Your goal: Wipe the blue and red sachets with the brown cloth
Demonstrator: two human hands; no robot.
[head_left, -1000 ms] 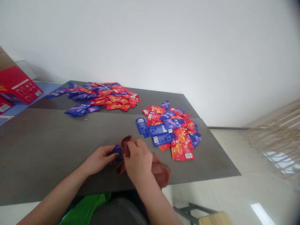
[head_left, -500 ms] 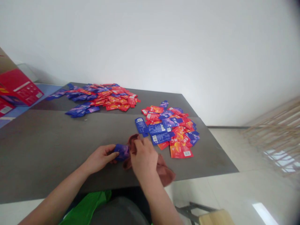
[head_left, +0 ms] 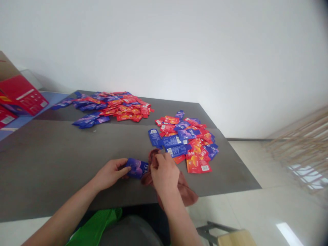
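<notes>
My left hand (head_left: pixel 112 173) pinches the left end of a blue-purple pouch (head_left: pixel 137 168) low over the table's near part. Around the pouch's right end is a brown cloth (head_left: pixel 186 189), bunched in my closed right hand (head_left: pixel 165 172); that end of the pouch is hidden. The cloth's loose part hangs to the right, past the table's front edge. Just beyond my right hand lies a spread pile of red and blue pouches (head_left: pixel 188 135), looking flat. Another heap of red and blue pouches (head_left: pixel 112 104), looking plumper, lies at the back left.
The grey table (head_left: pixel 51 153) runs up to a white wall. Red printed boxes (head_left: pixel 24 94) stand at the far left on a blue surface. A stool (head_left: pixel 235 237) is on the floor at the lower right, and bamboo-like poles (head_left: pixel 307 147) lean farther right.
My right hand has moved right with the cloth, and more of the blue-purple pouch shows between my hands. My left hand has stayed nearly in place.
</notes>
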